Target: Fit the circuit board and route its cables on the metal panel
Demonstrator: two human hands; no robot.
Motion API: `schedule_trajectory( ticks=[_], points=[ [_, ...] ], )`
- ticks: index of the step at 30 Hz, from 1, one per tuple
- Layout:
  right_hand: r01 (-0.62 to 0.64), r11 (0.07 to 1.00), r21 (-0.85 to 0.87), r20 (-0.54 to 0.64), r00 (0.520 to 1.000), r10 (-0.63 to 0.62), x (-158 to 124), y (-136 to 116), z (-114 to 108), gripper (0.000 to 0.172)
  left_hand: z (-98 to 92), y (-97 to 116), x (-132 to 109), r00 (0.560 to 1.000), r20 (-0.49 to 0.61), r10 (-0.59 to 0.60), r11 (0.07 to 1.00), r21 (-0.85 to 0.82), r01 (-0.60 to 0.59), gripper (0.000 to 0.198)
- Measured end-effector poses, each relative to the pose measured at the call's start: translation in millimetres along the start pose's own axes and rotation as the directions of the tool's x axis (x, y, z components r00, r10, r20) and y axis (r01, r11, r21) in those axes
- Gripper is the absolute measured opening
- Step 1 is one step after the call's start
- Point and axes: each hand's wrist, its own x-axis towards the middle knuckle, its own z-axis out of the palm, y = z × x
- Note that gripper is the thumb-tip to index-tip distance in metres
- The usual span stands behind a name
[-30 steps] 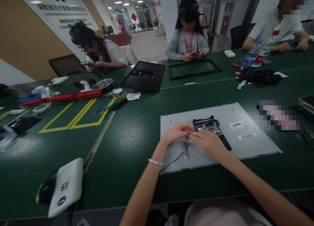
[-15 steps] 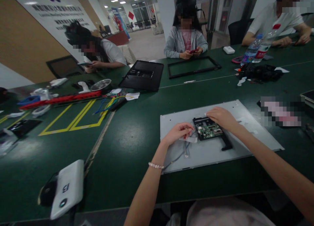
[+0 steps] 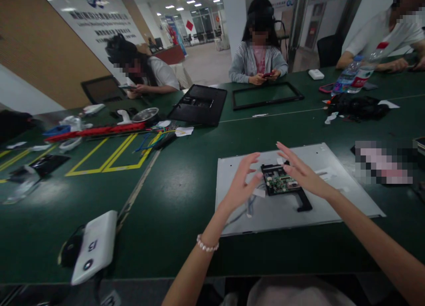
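Observation:
A grey metal panel lies flat on the green table before me. On it sits a green circuit board in a black plastic bracket with an arm sticking out toward me. My left hand is raised just left of the board, fingers apart and holding nothing. To the right, my right hand hovers over the board's edge with its fingers stretched out, hiding part of the bracket. Below my left hand, a grey cable with a white tape piece runs across the panel.
Beyond the panel lie a black back cover and a black frame. A white power bank is at the near left. Red power strip and wires stand left; bottles stand far right. Several people sit around the table.
Both hands have lifted off the board and cable, and their fingers have spread. The cable and tape now lie loose on the panel. The camera view has shifted slightly.

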Motion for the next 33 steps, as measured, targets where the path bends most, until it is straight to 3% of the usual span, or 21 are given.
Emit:
schedule_trajectory(
  ticks=[3, 5, 8, 10, 11, 12, 13, 15, 17, 19, 21, 23, 25, 28, 30, 33],
  points=[
    [-0.047, 0.924, 0.380, 0.188, 0.982, -0.027, -11, -46, 4, 0.068, 20.7, 42, -8, 0.968, 0.190, 0.166, 0.977, 0.098, -0.187, 0.061],
    [-0.065, 0.865, 0.498, 0.319, 0.941, -0.113, -20, -73, 4, 0.073, 35.6, 62, -13, 0.909, 0.351, 0.224, 0.953, 0.114, -0.279, 0.070],
    [-0.046, 0.796, 0.603, 0.395, 0.885, -0.248, -33, -89, -3, 0.072, 52.0, 75, -22, 0.837, 0.504, 0.211, 0.919, 0.189, -0.345, 0.083],
    [0.029, 0.842, 0.539, 0.498, 0.795, -0.346, -43, -83, -8, 0.080, 60.2, 75, -30, 0.798, 0.584, 0.146, 0.893, 0.270, -0.360, 0.094],
    [0.108, 0.849, 0.518, 0.543, 0.725, -0.423, -47, -76, -9, 0.086, 64.5, 74, -34, 0.773, 0.624, 0.119, 0.880, 0.294, -0.373, 0.099],
    [0.215, 0.816, 0.537, 0.559, 0.633, -0.535, -52, -67, -9, 0.094, 69.1, 72, -38, 0.742, 0.662, 0.105, 0.870, 0.300, -0.391, 0.102],
    [0.288, 0.771, 0.568, 0.538, 0.579, -0.613, -57, -59, -7, 0.100, 74.1, 70, -41, 0.705, 0.700, 0.110, 0.865, 0.282, -0.415, 0.104],
    [0.395, 0.671, 0.628, 0.473, 0.491, -0.732, -65, -46, -2, 0.103, 84.1, 64, -46, 0.623, 0.768, 0.149, 0.870, 0.197, -0.451, 0.104],
    [0.445, 0.657, 0.609, 0.476, 0.458, -0.751, -72, -40, 1, 0.095, 92.4, 59, -48, 0.566, 0.806, 0.172, 0.883, 0.128, -0.452, 0.104],
    [0.430, 0.703, 0.567, 0.521, 0.474, -0.710, -74, -43, -2, 0.089, 97.1, 58, -50, 0.573, 0.804, 0.159, 0.890, 0.134, -0.435, 0.104],
    [0.336, 0.769, 0.545, 0.556, 0.542, -0.630, -72, -51, -10, 0.085, 98.1, 61, -52, 0.659, 0.739, 0.140, 0.891, 0.196, -0.410, 0.101],
    [0.178, 0.812, 0.556, 0.547, 0.657, -0.519, -66, -63, -20, 0.072, 96.9, 66, -51, 0.762, 0.630, 0.146, 0.888, 0.256, -0.382, 0.098],
    [0.024, 0.806, 0.591, 0.505, 0.769, -0.393, -57, -73, -26, 0.048, 95.1, 70, -47, 0.823, 0.546, 0.158, 0.886, 0.290, -0.363, 0.093],
    [-0.217, 0.817, 0.534, 0.474, 0.877, -0.077, -38, -82, -32, 0.047, 92.1, 76, -29, 0.823, 0.551, 0.139, 0.894, 0.288, -0.344, 0.088],
    [-0.268, 0.813, 0.517, 0.507, 0.861, -0.038, -20, -85, -39, 0.045, 88.8, 80, -10, 0.803, 0.587, 0.107, 0.905, 0.278, -0.324, 0.090],
    [-0.210, 0.815, 0.540, 0.505, 0.856, -0.114, 8, -90, -56, 0.046, 80.2, 90, 16, 0.782, 0.618, 0.085, 0.909, 0.273, -0.314, 0.094]
  ],
)
